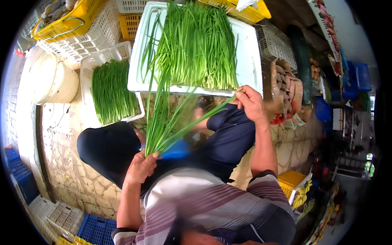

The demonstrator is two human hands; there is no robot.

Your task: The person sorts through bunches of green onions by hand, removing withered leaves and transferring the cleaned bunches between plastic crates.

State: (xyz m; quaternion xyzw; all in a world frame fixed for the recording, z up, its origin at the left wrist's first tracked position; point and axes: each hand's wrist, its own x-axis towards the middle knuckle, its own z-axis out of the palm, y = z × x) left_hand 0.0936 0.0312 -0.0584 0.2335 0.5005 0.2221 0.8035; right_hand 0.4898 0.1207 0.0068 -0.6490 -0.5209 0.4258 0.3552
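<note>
My left hand [142,165] is closed around the gathered ends of a small bunch of long green leaves, like garlic chives [159,125], which fan out away from me. With thumb and fingertips, my right hand [251,102] pinches the far tip of a leaf or two drawn out to the right. Beyond my hands, a white foam tray [248,61] carries a wide layer of the same green stalks [196,46]. More of these greens [113,92] fill a white plastic crate [87,72] on the left.
A cream bucket [56,79] stands at the left, below a yellow crate [76,21]. On the right are a cardboard box of sweet potatoes [284,88] and a long dark green gourd [301,64]. A blurred blue object [176,149] lies between my legs. Blue crates [98,225] stand behind me.
</note>
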